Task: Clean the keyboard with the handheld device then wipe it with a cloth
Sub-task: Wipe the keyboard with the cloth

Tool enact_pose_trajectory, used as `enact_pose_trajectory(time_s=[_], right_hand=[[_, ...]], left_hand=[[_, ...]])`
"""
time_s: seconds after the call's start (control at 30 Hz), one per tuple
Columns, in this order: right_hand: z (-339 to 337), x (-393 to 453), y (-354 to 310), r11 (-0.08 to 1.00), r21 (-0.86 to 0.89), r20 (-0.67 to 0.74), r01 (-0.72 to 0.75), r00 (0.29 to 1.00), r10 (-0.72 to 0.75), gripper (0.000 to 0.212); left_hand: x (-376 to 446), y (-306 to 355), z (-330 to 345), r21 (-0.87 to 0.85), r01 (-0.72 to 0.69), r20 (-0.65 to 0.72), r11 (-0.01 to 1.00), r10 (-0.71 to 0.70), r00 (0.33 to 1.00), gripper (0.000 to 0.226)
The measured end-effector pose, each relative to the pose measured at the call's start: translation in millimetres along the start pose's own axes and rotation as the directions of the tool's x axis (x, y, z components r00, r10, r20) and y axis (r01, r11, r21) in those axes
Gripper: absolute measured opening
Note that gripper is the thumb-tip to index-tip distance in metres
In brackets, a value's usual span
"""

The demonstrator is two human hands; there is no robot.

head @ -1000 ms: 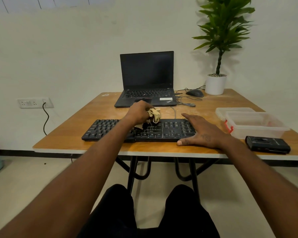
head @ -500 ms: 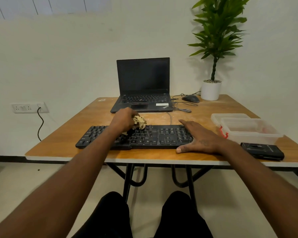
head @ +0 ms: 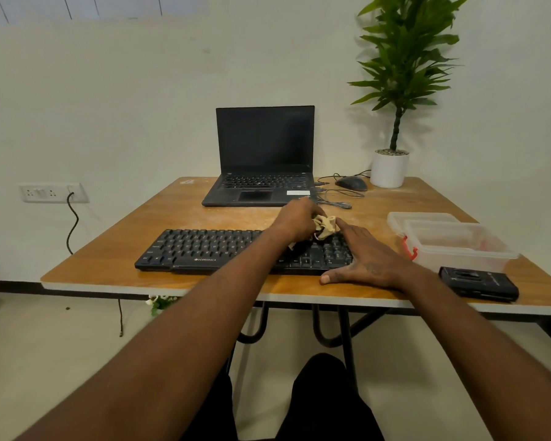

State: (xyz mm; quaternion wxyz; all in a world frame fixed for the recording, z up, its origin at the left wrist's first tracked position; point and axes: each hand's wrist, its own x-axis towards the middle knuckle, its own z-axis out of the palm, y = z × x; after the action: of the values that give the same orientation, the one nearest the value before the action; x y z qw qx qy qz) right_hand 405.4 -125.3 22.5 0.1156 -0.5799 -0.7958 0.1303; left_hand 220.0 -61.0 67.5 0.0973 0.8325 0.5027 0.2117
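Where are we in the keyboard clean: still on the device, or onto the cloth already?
Onto the cloth. The black handheld device lies set aside at the table's right front edge, so that pass looks finished. The left hand grips the crumpled beige cloth over the keyboard near its right end, while the right hand lies flat there, steadying it. How much wiping remains can't be told.

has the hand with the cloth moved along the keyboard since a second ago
Yes. The left hand with the cloth has slid toward the keyboard's right end, close to the right hand.
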Motion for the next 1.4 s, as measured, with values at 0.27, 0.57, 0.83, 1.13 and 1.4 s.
enact_pose_trajectory(time_s=[0.27, 0.57, 0.83, 1.13, 1.4], right_hand=[[0, -2, 1, 0.998, 0.057, 0.002, -0.003, 1.0, 0.003, 0.141], [1, -1, 1, 0.998, 0.065, -0.013, 0.004, 1.0, -0.003, 0.139], [1, -3, 1, 0.998, 0.069, -0.019, 0.008, 1.0, -0.006, 0.138], [1, -3, 2, 0.997, 0.078, -0.028, 0.006, 1.0, -0.003, 0.139], [1, -2, 0, 0.997, 0.07, -0.034, 0.014, 0.999, -0.012, 0.137]], left_hand=[[-9, -36, -29, 0.118, 0.135, 0.009, 0.984, -0.137, 0.99, 0.035], [-2, -9, -7, 0.066, 0.028, 0.011, 0.997, -0.029, 1.0, 0.037], [-7, -14, -5, 0.077, 0.058, -0.045, 0.995, -0.055, 0.997, 0.037], [-20, -43, -26, 0.131, 0.116, -0.024, 0.985, -0.114, 0.993, 0.038], [-19, -7, -7, 0.033, 0.004, -0.017, 0.999, -0.003, 1.0, 0.044]])
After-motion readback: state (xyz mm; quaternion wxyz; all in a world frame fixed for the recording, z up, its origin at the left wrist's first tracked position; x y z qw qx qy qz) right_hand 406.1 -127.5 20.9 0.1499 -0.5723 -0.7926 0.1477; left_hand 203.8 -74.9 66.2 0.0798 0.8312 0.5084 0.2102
